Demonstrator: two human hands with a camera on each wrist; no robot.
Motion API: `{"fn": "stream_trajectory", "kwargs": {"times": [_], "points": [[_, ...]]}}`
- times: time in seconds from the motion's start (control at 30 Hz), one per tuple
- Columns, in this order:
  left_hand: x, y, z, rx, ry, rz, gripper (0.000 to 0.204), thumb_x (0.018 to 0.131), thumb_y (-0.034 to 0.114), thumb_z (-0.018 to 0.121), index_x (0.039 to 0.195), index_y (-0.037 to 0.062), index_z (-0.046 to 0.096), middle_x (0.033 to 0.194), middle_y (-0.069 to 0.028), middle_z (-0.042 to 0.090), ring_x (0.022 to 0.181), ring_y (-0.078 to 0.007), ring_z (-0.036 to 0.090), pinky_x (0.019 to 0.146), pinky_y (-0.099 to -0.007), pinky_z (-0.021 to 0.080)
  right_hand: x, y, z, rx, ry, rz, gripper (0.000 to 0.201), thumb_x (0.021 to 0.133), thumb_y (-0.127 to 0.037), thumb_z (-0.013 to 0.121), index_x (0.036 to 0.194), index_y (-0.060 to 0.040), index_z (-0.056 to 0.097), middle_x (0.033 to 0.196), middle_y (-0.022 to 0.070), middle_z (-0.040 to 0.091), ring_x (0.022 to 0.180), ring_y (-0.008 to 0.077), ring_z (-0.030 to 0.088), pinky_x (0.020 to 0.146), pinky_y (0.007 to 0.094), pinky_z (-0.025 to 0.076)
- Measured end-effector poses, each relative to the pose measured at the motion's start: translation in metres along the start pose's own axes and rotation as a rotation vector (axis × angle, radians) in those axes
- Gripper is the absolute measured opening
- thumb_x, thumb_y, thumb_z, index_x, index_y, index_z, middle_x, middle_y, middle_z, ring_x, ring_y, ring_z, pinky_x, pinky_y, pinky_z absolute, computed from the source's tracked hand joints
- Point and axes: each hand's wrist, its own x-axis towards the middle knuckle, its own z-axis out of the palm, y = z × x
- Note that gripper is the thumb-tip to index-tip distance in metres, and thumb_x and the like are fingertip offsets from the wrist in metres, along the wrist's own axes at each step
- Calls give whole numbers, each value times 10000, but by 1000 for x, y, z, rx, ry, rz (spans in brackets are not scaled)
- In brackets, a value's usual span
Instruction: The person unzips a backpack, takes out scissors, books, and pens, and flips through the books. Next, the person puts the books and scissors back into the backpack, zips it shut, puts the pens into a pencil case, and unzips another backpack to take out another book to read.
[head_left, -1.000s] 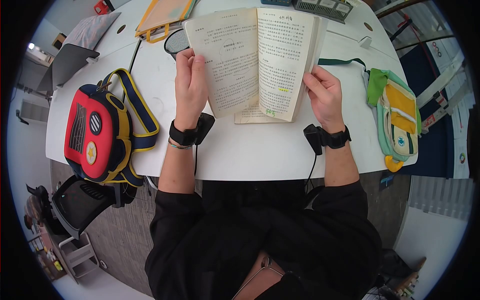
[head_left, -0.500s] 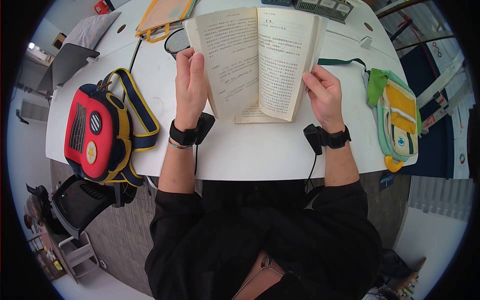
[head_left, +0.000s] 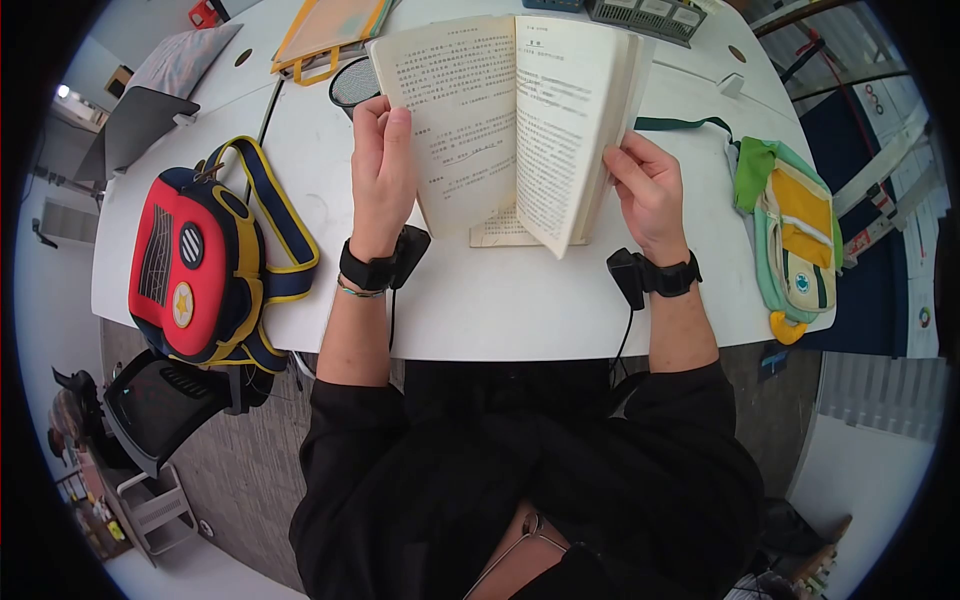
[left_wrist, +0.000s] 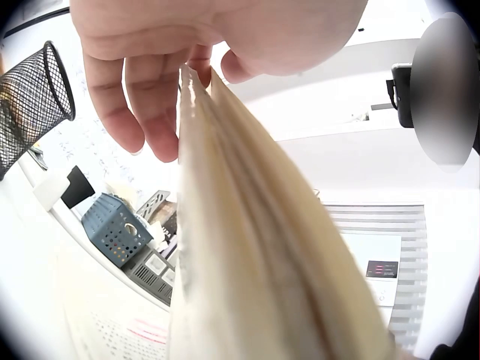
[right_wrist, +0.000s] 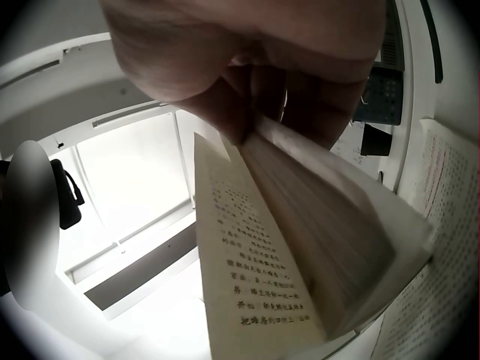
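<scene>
An open book [head_left: 465, 130] with printed pages is held up over the table. My left hand [head_left: 380, 175] grips its left edge, thumb on the page; the left wrist view shows the page edges [left_wrist: 247, 225] between thumb and fingers. On the other side, my right hand [head_left: 650, 190] pinches the right-hand pages at their outer edge. One leaf [right_wrist: 247, 262] stands apart from the thicker block of pages in the right wrist view. Beneath the raised book, part of another printed page [head_left: 490, 238] lies on the table, mostly hidden.
A red and navy backpack [head_left: 200, 260] is at the left of the white table [head_left: 480, 310], a green and yellow bag [head_left: 795, 240] at the right. Behind the book are a black mesh pen holder [head_left: 352, 85], an orange-edged folder [head_left: 325, 35] and a grey basket [head_left: 650, 18].
The left page's text changed between the first two frames. Now a right-hand leaf has lifted and bends inward, its lower corner lower than before. Both hands stay almost in place.
</scene>
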Motion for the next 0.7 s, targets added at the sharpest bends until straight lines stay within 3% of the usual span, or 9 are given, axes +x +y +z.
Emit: {"fn": "stream_trajectory", "kwargs": {"times": [0.07, 0.17, 0.27, 0.43, 0.67, 0.7], "points": [[0, -1, 0, -8, -2, 2, 297, 1022, 243, 428, 1142, -29, 437, 991, -93, 616, 894, -87, 533, 786, -232, 443, 0, 0, 0, -15, -14, 9, 274, 927, -105, 593, 1138, 68, 623, 952, 51, 668, 831, 75, 571, 766, 221, 446], [-1, 2, 1, -21, -13, -39, 287, 1027, 265, 424, 1132, 0, 454, 1041, -66, 584, 958, -91, 522, 861, -234, 409, 0, 0, 2, -4, 5, 3, 281, 925, -102, 594, 1147, 68, 622, 966, 56, 669, 842, 77, 574, 771, 220, 447], [-1, 6, 3, 6, 12, -31, 281, 1030, 265, 413, 1122, 5, 467, 971, -32, 569, 875, -67, 497, 797, -223, 406, 0, 1, 0, -4, -5, 3, 285, 925, -100, 593, 1152, 68, 619, 978, 60, 671, 859, 79, 581, 785, 217, 447], [0, 0, 0, 82, 28, 56, 337, 1037, 325, 369, 1114, 22, 496, 826, 41, 472, 701, -37, 342, 634, -215, 307, 0, 1, 1, -8, -7, 7, 277, 929, -81, 569, 1162, 61, 614, 986, 62, 664, 862, 107, 577, 775, 247, 435], [-1, 3, 1, 52, 33, 20, 358, 1033, 347, 375, 1122, 21, 493, 844, 42, 484, 711, -37, 356, 644, -213, 313, 0, -1, 1, -21, -14, 18, 265, 923, -79, 573, 1145, 57, 623, 965, 54, 666, 831, 98, 572, 750, 241, 432], [-1, 4, 0, 56, 15, 2, 370, 1033, 345, 383, 1130, 2, 480, 931, -14, 531, 815, -74, 440, 735, -237, 373, 0, -1, 2, -28, -15, 15, 263, 924, -79, 572, 1142, 58, 623, 964, 55, 666, 827, 98, 574, 750, 241, 434]]}}
